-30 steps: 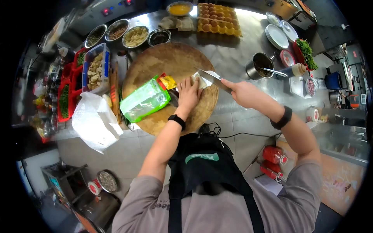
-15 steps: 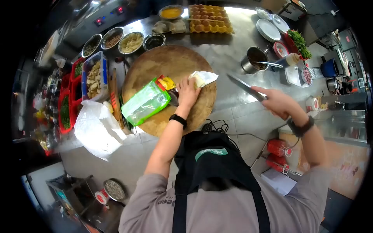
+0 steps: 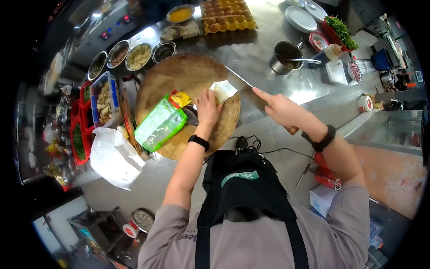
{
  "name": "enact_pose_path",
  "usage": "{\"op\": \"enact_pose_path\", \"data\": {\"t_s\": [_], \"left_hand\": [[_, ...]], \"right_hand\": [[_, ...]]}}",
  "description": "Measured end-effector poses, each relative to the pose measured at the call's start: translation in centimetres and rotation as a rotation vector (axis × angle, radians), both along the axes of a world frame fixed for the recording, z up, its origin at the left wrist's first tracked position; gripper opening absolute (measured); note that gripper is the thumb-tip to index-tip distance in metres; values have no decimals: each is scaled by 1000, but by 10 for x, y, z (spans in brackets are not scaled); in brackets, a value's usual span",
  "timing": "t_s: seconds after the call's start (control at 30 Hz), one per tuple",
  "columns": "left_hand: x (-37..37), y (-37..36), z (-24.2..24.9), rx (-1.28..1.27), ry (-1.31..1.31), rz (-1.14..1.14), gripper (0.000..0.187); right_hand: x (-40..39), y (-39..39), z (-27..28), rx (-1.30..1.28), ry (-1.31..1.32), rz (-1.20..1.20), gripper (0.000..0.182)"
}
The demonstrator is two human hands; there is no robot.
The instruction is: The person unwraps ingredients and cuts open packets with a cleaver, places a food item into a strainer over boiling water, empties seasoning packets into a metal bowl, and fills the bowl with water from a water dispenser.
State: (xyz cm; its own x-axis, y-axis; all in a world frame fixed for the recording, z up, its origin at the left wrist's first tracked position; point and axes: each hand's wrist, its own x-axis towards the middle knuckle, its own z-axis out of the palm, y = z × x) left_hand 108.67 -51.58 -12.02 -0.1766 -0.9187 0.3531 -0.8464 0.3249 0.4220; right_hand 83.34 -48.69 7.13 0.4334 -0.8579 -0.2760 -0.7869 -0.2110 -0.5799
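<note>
On the round wooden chopping board (image 3: 179,74), my left hand (image 3: 208,110) has its fingers curled against a pale block in white wrapping paper (image 3: 224,91), holding it down near the board's right edge. My right hand (image 3: 286,111) is closed round the handle of a cleaver (image 3: 254,99), its index finger stretched along the back of the blade. The broad blade stands at the right rim of the board, a short way right of the block. A green and clear plastic bag (image 3: 160,125) and a small yellow-red packet (image 3: 180,99) lie left of my left hand. Something dark shows partly under that hand.
Bowls of ingredients (image 3: 139,57), a bowl of beaten egg (image 3: 180,14) and an egg tray (image 3: 228,17) stand behind the board. To its left are a plastic tub (image 3: 105,101) and a white bag (image 3: 115,157). A metal pot (image 3: 286,58) with a spoon stands right.
My right hand has brought the cleaver leftward to the board's right rim and turned its blade. My left hand stays on the wrapped block. The whole view has shifted slightly.
</note>
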Motion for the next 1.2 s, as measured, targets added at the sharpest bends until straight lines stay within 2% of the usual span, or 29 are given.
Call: {"op": "enact_pose_path", "data": {"t_s": [0.07, 0.3, 0.43, 0.53, 0.67, 0.73, 0.77, 0.83, 0.87, 0.93, 1.0, 1.03, 1.1, 1.2], "left_hand": [[0, -1, -3, 28, 7, 7, 59], [3, -1, -5, 79, 36, 15, 57], [2, -2, -7, 133, -1, 29, 56], [0, -2, -5, 127, -1, 43, 56], [1, -3, -4, 97, 5, 33, 56], [0, -3, -4, 100, -4, 49, 50], [-1, -3, -6, 93, -4, 43, 50], [-1, -5, -10, 119, 5, 100, 50], [1, -6, -10, 112, 4, 96, 50], [1, -5, -13, 70, 34, 96, 54], [2, -5, -14, 86, 108, 85, 58], [3, -7, -12, 92, 175, 57, 62], [-2, -7, 1, 30, 243, 19, 66], [-11, -4, 30, -74, 345, -61, 74]], "right_hand": [[14, -12, 4, 125, 88, 24, 67], [51, -52, 34, 282, 262, 153, 65], [57, -76, 34, 279, 338, 255, 63], [63, -78, 48, 317, 418, 242, 64], [43, -78, 44, 280, 463, 314, 67], [28, -71, 49, 391, 559, 345, 71], [27, -62, 71, 492, 584, 295, 80], [5, -41, 72, 659, 757, 356, 79], [-20, -24, 53, 552, 802, 427, 76], [-83, -4, 24, 407, 678, 266, 74], [-70, 2, 67, 425, 637, -45, 73], [-71, 7, 70, 424, 636, -42, 73], [-80, 18, 69, 47, 317, -146, 72], [-81, 24, 48, -103, 160, -170, 70]]}}
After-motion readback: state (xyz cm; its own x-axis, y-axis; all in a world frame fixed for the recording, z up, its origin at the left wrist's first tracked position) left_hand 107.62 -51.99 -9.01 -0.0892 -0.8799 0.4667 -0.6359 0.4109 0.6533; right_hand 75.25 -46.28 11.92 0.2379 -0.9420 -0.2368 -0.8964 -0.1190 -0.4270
